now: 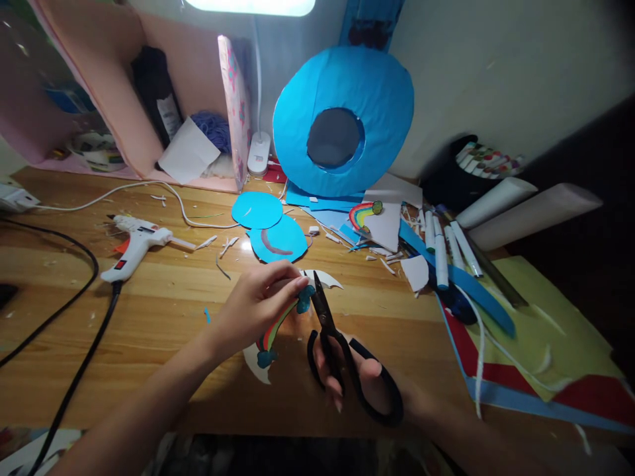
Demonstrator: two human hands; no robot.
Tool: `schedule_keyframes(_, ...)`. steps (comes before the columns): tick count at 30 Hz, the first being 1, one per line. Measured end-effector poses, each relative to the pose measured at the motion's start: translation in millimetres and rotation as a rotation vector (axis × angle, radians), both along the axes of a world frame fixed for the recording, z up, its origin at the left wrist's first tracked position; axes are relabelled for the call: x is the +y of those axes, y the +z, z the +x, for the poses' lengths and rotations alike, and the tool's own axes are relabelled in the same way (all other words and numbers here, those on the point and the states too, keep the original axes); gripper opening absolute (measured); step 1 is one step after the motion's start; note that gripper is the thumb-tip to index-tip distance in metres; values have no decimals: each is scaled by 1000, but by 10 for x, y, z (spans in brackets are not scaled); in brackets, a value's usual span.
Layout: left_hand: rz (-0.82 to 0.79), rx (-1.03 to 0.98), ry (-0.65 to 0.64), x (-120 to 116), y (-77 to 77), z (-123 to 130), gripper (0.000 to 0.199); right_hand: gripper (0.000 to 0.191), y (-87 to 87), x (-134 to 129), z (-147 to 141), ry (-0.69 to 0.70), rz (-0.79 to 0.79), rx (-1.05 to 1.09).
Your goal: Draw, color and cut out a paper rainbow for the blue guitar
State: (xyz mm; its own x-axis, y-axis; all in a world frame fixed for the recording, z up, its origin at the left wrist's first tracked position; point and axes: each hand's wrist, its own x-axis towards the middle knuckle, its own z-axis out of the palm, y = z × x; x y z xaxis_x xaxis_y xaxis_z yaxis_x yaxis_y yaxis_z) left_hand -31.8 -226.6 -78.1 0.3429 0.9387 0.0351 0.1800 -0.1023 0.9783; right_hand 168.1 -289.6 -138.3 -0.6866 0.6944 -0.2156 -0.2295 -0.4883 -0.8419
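Between the thumb and fingers of my left hand [262, 297] is a paper rainbow cutout [272, 330], its curved stripes ending in dark teal clouds. My right hand [367, 377] has its fingers through the handles of black scissors [325, 324]. The scissors' blades are slightly parted, and their tips are beside the upper cloud. White paper scraps [325, 279] show behind and below the rainbow. Two overlapping blue paper discs [256, 210] lie beyond my left hand, the nearer one marked with a dark curved stroke.
A white glue gun [136, 241] with a black cord lies at left. A blue ring [295, 125] stands at the back. Another rainbow cutout [364, 215] rests on white paper. Markers [440, 254], coloured sheets [550, 330] and scraps crowd the right. A pink shelf [188, 66] stands at back left.
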Motion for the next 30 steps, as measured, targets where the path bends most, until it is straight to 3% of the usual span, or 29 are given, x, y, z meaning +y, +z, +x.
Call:
schedule_keyframes(11,-47,-47,-20,35,-48,28,25,70,81,-11,-16,-67,-82,12)
schedule_keyframes(18,-73,-62,-4,17,-60,21,24,74,85,-1,-16,-67,-17,-85)
schedule_keyframes(30,-157,-89,74,59,-30,-5,29,69,128,-12,50,17,-28,-140)
